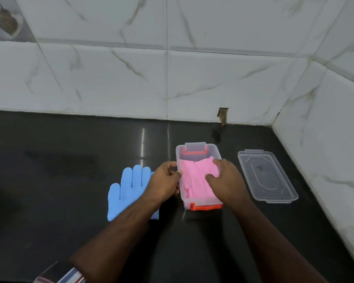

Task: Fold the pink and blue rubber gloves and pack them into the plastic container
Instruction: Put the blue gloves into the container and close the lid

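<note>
A clear plastic container [192, 149] with orange clips stands on the black counter. Folded pink gloves [194, 176] lie inside it. My right hand [225, 180] rests on top of the pink gloves inside the container, fingers spread and pressing down. My left hand [166, 182] grips the container's left wall, thumb over the rim. The blue gloves [127, 188] lie flat on the counter just left of the container, fingers pointing away from me, partly covered by my left forearm.
The container's clear lid [268, 176] lies on the counter to the right of the container. White marble-pattern tiled walls close off the back and the right side. The black counter [70, 160] stretches away to the left.
</note>
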`<state>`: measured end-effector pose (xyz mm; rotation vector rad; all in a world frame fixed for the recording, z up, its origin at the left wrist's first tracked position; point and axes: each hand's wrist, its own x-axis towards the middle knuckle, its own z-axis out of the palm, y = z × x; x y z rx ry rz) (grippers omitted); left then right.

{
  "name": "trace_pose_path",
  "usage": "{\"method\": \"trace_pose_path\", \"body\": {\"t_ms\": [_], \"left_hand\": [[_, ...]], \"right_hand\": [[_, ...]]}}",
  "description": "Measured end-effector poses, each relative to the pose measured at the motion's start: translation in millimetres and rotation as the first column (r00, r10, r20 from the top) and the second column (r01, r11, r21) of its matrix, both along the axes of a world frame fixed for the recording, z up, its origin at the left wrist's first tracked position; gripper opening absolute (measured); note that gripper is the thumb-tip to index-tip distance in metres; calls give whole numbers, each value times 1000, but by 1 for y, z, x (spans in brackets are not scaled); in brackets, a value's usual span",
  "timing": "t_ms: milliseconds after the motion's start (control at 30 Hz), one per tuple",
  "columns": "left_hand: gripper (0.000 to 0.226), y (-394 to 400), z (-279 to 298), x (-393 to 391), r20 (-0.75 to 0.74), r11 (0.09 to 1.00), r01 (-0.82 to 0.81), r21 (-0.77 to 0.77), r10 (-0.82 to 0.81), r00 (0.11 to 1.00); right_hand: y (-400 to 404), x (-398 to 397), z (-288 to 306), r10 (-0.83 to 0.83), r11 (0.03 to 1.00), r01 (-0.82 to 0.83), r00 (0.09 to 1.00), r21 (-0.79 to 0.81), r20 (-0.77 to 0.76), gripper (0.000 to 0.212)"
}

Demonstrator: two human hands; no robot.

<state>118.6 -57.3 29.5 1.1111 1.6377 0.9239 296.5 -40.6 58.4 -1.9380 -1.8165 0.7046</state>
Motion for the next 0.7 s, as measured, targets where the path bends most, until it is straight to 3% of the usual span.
{"method": "trace_pose_path", "body": {"t_ms": [200,367,500,600,700], "left_hand": [[32,-11,3,-40,-38,1000,-1,23,2,999],[35,-17,5,-96,-243,989,-95,110,119,963],[37,-28,-4,-128,-403,992,-102,70,122,907],[49,-39,-17,-145,-487,996,-82,17,80,870],[68,-50,-28,-157,-517,990,-77,-121,3,856]], "right_hand": [[-10,-34,9,10,1000,-10,1000,-11,-16,56],[-36,-69,36,34,976,3,985,218,-167,45],[-62,-122,26,185,983,-176,941,57,-284,51],[-72,-148,-6,286,953,-296,949,-68,-130,66],[-73,-158,-30,263,948,-268,963,-170,-49,79]]}}
